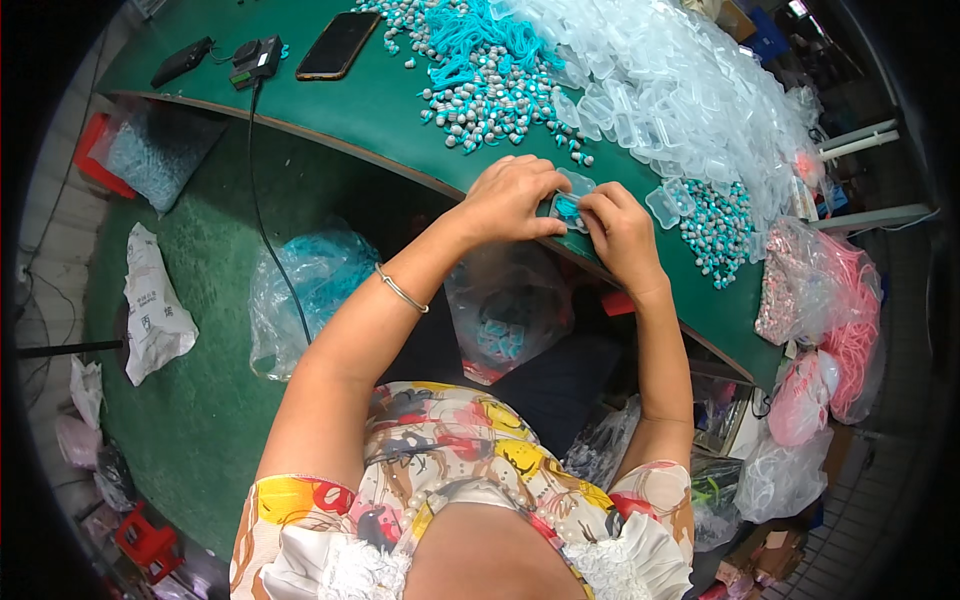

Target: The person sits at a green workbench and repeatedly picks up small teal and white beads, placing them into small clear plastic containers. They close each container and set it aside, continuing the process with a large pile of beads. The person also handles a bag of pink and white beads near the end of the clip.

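Observation:
At the table's near edge, a small clear plastic case (576, 183) stands with its lid raised, turquoise cord (566, 208) coiled inside. My left hand (512, 200) grips the case from the left, fingers closed at its side. From the right, my right hand (622, 238) has its fingertips pinched at the case's rim, over the cord. Whether those fingertips also hold cord is hidden. Just beyond lie many small grey-and-turquoise plug-like pieces (488, 112) with turquoise cords (455, 45). More turquoise-and-grey pieces (716, 232) are heaped right of my right hand, beside another clear case (662, 207).
A big heap of clear cases (650, 85) covers the table's far right. A phone (338, 46) and a small black device with a cable (256, 62) lie at the far left. Below the edge hangs an open plastic bag (510, 290) with filled cases. Bags of pink cord (850, 330) hang right.

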`<state>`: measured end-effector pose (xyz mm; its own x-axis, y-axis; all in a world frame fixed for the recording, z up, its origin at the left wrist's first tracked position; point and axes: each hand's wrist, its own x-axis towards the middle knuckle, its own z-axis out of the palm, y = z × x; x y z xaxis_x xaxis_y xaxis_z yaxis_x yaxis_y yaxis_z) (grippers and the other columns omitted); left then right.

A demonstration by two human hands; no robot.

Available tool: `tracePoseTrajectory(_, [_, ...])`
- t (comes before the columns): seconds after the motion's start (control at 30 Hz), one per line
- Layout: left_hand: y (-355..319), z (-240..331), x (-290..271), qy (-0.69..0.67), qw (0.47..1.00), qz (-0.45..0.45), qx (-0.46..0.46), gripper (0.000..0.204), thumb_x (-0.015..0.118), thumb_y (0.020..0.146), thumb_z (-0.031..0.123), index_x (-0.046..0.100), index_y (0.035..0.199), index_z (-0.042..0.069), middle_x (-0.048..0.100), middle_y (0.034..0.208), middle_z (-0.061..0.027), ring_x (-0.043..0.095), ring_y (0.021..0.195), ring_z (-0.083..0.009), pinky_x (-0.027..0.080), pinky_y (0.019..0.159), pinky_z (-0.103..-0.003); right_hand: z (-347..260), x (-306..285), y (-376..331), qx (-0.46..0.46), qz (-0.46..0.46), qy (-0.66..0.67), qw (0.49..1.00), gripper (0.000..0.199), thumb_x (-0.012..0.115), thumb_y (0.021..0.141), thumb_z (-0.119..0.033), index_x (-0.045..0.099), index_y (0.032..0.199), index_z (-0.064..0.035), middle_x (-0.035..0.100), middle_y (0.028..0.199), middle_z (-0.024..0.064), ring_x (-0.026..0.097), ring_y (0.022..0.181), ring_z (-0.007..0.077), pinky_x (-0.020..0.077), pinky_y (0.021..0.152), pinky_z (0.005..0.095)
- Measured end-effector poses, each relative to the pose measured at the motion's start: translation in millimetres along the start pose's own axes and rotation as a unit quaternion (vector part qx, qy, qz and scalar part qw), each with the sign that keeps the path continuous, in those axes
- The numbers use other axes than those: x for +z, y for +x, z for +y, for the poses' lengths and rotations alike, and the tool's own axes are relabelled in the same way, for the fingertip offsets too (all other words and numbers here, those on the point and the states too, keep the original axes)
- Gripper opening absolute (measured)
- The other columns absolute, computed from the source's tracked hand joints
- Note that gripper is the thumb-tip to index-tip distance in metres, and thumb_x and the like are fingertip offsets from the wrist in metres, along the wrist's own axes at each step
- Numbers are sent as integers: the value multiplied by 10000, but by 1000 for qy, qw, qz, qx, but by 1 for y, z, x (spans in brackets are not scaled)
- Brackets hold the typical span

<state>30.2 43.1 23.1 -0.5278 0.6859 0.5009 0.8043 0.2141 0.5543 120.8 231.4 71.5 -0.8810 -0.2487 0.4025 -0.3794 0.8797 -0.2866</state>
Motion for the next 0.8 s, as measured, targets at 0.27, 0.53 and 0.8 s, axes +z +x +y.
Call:
tracePoseTrajectory(0.27, [0,-1,-1,-1,1000,-1,2,446,822,701,366,666,1037,118,599,867,-44,597,906,-261,460,797,-390,30,2,8,113,18,50,992,178,635,895,-107,678,1051,-33,633,935,134,642,859,309,501,751,390])
tracePoseTrajectory(0.53, [0,0,-1,-3,1000,-9,2,567,823,695,365,610,1163,126,606,926,-51,598,942,-273,457,816,-402,46,6,2,188,-49,159,968,237,704,859,-96,654,1076,-16,611,919,76,596,806,164,488,721,292])
tracePoseTrajectory(0.8, [-2,2,0,-8,1000,8,-12,893,824,686,377,423,1451,152,535,1310,-113,562,1149,-321,443,875,-452,27,6,-1,73,65,89,991,228,743,787,-25,630,983,-1,625,905,128,634,769,262,510,674,361])
